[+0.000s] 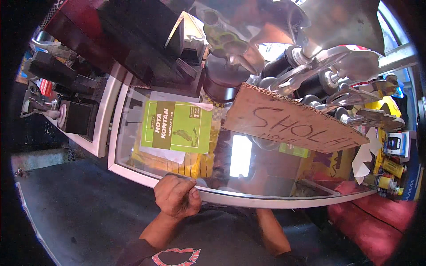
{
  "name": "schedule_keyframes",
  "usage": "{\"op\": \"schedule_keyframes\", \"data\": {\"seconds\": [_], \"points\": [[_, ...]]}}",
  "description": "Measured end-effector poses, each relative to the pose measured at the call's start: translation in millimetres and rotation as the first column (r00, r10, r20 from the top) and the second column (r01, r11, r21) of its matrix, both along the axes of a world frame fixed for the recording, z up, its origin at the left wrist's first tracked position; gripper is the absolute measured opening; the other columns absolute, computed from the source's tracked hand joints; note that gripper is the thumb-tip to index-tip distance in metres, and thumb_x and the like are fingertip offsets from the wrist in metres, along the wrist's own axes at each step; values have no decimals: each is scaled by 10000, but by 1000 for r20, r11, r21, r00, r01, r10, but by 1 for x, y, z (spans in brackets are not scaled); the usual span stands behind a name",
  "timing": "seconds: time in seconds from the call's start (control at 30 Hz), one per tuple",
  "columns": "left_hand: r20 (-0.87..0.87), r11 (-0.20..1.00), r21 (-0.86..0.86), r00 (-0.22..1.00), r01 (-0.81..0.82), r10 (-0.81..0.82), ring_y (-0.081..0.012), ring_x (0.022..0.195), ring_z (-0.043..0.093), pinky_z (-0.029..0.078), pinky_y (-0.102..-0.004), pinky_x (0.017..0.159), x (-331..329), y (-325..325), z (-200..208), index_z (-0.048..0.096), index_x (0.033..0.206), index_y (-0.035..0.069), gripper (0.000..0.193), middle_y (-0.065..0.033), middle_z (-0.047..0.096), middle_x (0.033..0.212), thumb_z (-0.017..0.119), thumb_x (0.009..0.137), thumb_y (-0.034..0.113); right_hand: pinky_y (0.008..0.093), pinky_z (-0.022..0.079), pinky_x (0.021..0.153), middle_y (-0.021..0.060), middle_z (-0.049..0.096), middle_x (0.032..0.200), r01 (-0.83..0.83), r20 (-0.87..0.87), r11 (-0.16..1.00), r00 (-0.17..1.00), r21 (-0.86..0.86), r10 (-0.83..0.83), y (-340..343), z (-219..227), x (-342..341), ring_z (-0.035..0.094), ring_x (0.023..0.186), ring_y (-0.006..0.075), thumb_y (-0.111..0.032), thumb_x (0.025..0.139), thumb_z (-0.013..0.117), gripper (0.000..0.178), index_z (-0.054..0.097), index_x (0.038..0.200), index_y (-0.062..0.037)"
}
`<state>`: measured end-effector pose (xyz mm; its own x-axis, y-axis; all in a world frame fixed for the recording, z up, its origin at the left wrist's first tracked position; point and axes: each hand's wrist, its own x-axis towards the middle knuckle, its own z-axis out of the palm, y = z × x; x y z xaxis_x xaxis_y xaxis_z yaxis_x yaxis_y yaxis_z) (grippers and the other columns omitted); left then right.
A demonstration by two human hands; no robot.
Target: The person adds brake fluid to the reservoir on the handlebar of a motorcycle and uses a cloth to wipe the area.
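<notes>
My left hand (176, 195) is closed in a fist on the pale front rim of a glass display case (284, 203), its thumb folded at the right side. Nothing shows between its fingers. My right forearm (273, 230) reaches up to the same rim, farther right. Past the wrist, my right hand is hidden by the edge and by glare, so its fingers cannot be made out. Beyond my left fist, a green printed pad (200, 128) lies on the glass over white paper. A piece of brown corrugated cardboard (288, 117) with handwriting leans to its right.
Silver metal trophies (306, 66) on black bases crowd the far right. A black cylinder (224, 80) and dark boxes (137, 40) stand behind the pad. Another metal piece on a black block (80, 117) is at left. Small bottles (388, 182) stand at the right edge, near red cloth (372, 221).
</notes>
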<state>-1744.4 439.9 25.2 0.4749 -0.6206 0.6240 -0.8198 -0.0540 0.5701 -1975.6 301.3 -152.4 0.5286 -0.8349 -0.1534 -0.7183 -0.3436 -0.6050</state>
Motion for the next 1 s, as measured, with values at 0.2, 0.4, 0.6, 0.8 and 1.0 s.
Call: {"op": "schedule_keyframes", "data": {"seconds": [0.2,0.4,0.6,0.8,1.0], "points": [[-23,1000,-10,1000,5,-5,-232,495,553,428,-342,474,0,-1,0,650,888,1,119,-76,573,619,648,812,92,514,444,930,198,585,1222,-2,3,1000,1000,-3,2,1,0,0,546,1146,369,-218,795,697,447,599,1223,-137],[13,1000,-16,1000,0,1,-231,496,556,429,-337,476,1,-3,1,646,897,-6,133,-77,576,615,646,818,100,516,440,937,199,579,1237,-4,6,1000,1000,-8,4,0,1,1,540,1159,369,-217,792,702,458,594,1230,-137],[-17,1000,-15,1000,6,-6,-230,504,570,436,-334,484,0,-3,0,649,874,-6,118,-80,585,621,650,816,98,517,436,944,200,573,1252,-4,4,1000,1000,-13,4,0,2,0,534,1172,369,-216,790,707,469,590,1237,-138],[33,1000,-13,999,-7,7,-230,516,583,454,-333,498,1,-3,1,652,876,-6,114,-85,590,625,647,816,91,518,432,951,200,567,1267,0,2,1000,1000,-13,0,1,3,-1,528,1185,369,-214,787,712,480,586,1243,-139],[-10,999,-32,1000,4,-4,-234,518,587,455,-335,493,0,-3,-1,650,871,-7,116,-83,592,625,649,822,97,519,428,957,201,560,1281,6,-2,1000,1000,-27,-6,2,3,-1,523,1198,369,-213,784,717,491,582,1250,-139]]}}
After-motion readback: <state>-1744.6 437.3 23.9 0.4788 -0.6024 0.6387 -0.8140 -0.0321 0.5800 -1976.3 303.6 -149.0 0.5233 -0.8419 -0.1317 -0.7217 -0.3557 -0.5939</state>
